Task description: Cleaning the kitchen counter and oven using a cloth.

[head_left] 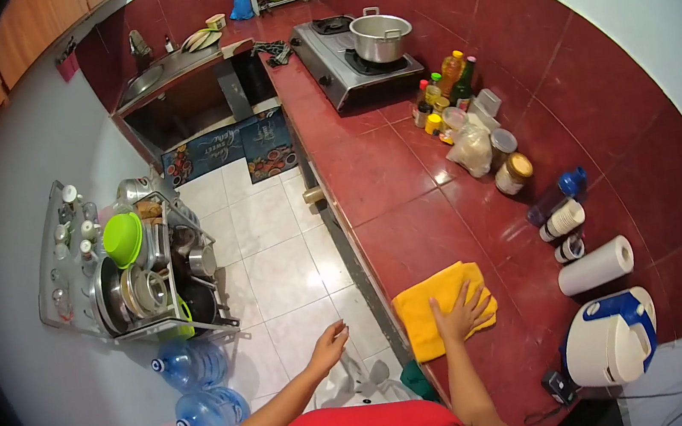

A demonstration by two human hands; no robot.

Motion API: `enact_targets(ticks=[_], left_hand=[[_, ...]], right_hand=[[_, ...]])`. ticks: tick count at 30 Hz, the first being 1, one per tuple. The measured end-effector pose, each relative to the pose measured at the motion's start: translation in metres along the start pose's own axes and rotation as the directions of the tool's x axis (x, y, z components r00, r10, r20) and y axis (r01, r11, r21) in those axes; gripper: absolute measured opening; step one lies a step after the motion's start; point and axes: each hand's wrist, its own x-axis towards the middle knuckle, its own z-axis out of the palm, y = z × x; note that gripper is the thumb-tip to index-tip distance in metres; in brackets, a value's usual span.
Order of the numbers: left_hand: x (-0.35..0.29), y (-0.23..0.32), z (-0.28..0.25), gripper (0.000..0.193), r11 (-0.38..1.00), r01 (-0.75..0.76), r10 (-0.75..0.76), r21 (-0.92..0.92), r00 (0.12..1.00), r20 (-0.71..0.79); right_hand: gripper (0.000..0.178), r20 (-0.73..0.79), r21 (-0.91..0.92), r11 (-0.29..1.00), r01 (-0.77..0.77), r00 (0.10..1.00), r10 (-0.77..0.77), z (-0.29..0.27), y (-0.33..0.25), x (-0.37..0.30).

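Note:
My right hand (458, 316) lies flat with spread fingers on a folded yellow cloth (422, 331), pressing it to the red tiled counter (397, 249). The cloth sits close to the counter's front edge, its far edge bunched. Over the floor, left of the counter, my left hand (329, 348) hangs in the air with its fingers loosely curled together. Nothing shows in it, and it touches neither the cloth nor the counter.
Along the wall stand a rice cooker (612, 341), a paper towel roll (596, 265), stacked cups (563, 220), jars (514, 174) and bottles (452, 73). Farther off, a pot (381, 38) rests on a gas stove (330, 68). At left are a dish rack (174, 321) and water jugs (210, 413).

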Motion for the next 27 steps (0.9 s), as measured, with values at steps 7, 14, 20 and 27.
enact_targets(ticks=[7, 14, 20, 27], left_hand=[[0.079, 0.002, -0.033, 0.046, 0.994, 0.091, -0.088, -0.067, 0.995, 0.042], [0.161, 0.034, -0.081, 0.041, 0.981, -0.079, 0.074, -0.178, 0.997, -0.032], [0.202, 0.026, -0.130, 0.038, 0.968, -0.033, -0.001, -0.249, 0.991, -0.132], [0.234, 0.040, -0.151, 0.037, 0.975, -0.054, 0.022, -0.214, 0.988, -0.151]], right_hand=[[0.083, 0.055, -0.025, 0.936, 0.350, 0.936, -0.349, 0.018, -0.078, 0.009], [0.073, -0.032, 0.041, 0.815, 0.579, 0.816, -0.578, 0.079, -0.240, 0.143], [0.068, -0.148, 0.033, 0.754, 0.656, 0.750, -0.645, 0.143, -0.403, 0.279], [0.067, -0.155, 0.018, 0.757, 0.653, 0.750, -0.643, 0.163, -0.448, 0.331]])
